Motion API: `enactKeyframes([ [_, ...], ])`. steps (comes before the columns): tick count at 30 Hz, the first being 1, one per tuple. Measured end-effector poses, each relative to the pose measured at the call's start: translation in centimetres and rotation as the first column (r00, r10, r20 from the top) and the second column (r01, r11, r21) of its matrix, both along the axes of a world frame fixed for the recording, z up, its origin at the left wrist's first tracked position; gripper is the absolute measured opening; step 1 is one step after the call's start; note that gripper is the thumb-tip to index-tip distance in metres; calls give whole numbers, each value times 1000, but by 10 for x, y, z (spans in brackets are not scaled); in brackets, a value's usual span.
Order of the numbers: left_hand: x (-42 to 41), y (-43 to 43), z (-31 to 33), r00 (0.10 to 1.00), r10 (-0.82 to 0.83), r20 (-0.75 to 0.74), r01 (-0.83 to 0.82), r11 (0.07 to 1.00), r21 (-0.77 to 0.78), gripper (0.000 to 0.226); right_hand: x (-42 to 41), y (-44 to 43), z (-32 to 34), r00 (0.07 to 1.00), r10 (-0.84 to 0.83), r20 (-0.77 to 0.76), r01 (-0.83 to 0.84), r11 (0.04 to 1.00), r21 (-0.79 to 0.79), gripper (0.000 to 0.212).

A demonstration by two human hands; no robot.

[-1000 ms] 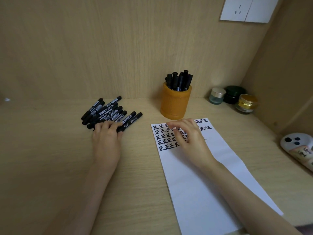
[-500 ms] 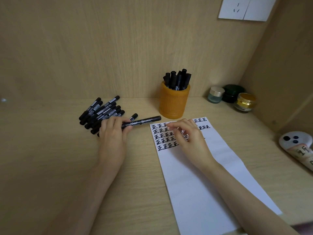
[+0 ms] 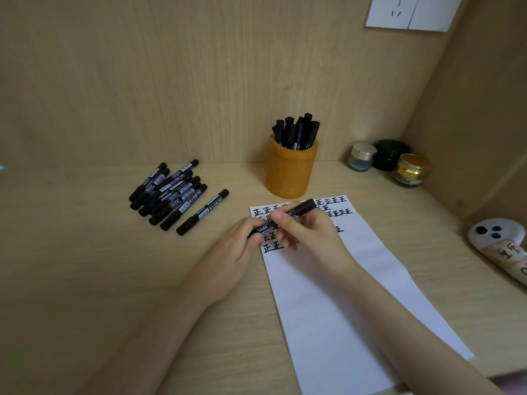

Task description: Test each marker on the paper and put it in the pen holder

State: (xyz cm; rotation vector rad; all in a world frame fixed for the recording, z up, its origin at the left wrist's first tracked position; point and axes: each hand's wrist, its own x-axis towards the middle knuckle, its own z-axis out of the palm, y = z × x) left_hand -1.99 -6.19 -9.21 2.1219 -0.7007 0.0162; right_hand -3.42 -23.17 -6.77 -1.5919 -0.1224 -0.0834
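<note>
Both hands hold one black marker (image 3: 299, 210) over the top of the white paper (image 3: 336, 309), which carries rows of black written characters. My left hand (image 3: 239, 243) grips the marker's lower end and my right hand (image 3: 308, 232) pinches its middle; its capped upper end points up and to the right. A pile of several black markers (image 3: 171, 192) lies on the desk to the left, one of them apart at the pile's right side. The orange pen holder (image 3: 291, 172) stands behind the paper with several markers upright in it.
Three small jars (image 3: 390, 161) stand in the back right corner. A white pouch with black dots (image 3: 502, 240) lies at the right edge. Wooden walls close off the back and right, with a white wall socket (image 3: 410, 12) above.
My left hand lifted a marker out of the pile and carried it right over the paper. My right hand rose off the paper and took hold of the marker too.
</note>
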Motion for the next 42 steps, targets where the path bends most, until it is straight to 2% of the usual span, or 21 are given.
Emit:
enactKeyframes([
  [4, -3, -1, 1, 999, -25, -21, 25, 1000, 2, 10, -5, 4, 1, 997, 52, 48, -50, 997, -54, 10],
  [8, -7, -1, 5, 999, 21, 42, -23, 999, 36, 21, -9, 5, 4, 995, 91, 46, -88, 994, -57, 17],
  [14, -12, -4, 11, 997, -31, -77, 22, 994, -109, 27, -12, 2, 3, 994, 102, 47, -99, 992, -74, 22],
  [17, -12, -5, 8, 987, -80, -136, 55, 983, -176, 19, -16, 1, 3, 993, 107, 53, -103, 992, -74, 23],
  [19, -12, -5, 7, 977, -118, -179, 75, 971, -228, 26, -17, 0, 4, 992, 113, 59, -107, 990, -86, 23],
  [21, -13, -5, 8, 966, -143, -215, 82, 960, -267, 22, -18, 0, 5, 991, 117, 65, -111, 989, -94, 23],
  [27, -17, -6, 16, 943, -182, -279, 90, 946, -311, 18, -21, -2, 5, 991, 114, 67, -107, 989, -106, 24],
  [31, -16, -5, 15, 933, -198, -300, 96, 942, -322, 24, -22, -3, 8, 991, 104, 79, -95, 989, -112, 25],
  [37, -20, -9, 19, 965, -135, -223, 71, 959, -276, 20, -22, -6, 6, 997, -22, 80, 22, 1000, -7, 21],
  [40, -20, -6, 16, 979, -65, -195, 18, 972, -233, 20, -18, -27, 11, 987, -142, 69, 133, 983, 123, 22],
  [42, -20, -6, 13, 984, -74, -162, 46, 984, -172, 17, -13, -48, 17, 980, -195, 40, 182, 961, 208, 26],
])
